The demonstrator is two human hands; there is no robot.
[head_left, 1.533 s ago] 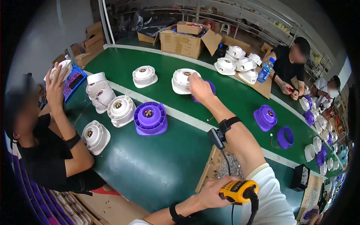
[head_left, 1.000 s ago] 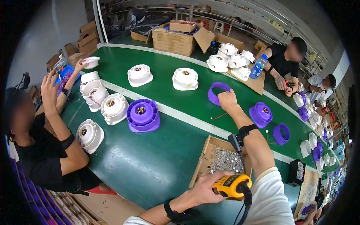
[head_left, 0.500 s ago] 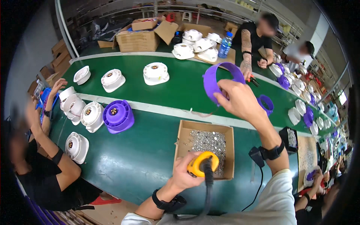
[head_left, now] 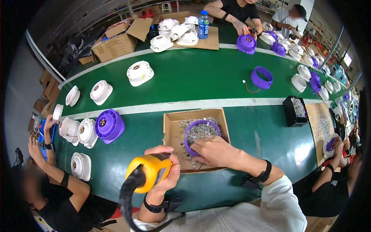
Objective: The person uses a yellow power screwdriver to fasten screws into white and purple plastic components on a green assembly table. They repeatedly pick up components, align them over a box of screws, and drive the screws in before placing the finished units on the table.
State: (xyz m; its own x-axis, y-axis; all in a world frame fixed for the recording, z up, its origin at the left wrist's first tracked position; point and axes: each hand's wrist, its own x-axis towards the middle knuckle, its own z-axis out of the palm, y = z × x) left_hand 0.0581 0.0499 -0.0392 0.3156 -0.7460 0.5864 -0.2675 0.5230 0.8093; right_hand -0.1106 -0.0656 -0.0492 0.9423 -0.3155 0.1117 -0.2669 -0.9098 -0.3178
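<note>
Right hand [head_left: 216, 152] hides the near right part of the purple ring [head_left: 187, 138]. Yellow tool [head_left: 152, 172] covers part of the left hand [head_left: 172, 173], working end not visible. Metal bits [head_left: 201, 130] in the cardboard box [head_left: 167, 135] too small to identify. Top-centre co-worker [head_left: 240, 13] has head cut off by upper edge; left co-worker [head_left: 58, 198] has face blurred

My right hand [head_left: 216, 152] has carried the purple ring [head_left: 187, 136] off the green belt [head_left: 189, 77] to the cardboard tray [head_left: 167, 129] of metal bits. My left hand [head_left: 171, 176] has drawn the yellow tool [head_left: 148, 170] back beside the tray's near left corner. The purple housing [head_left: 246, 44] has gone to a co-worker's hand [head_left: 241, 28] across the belt.
</note>
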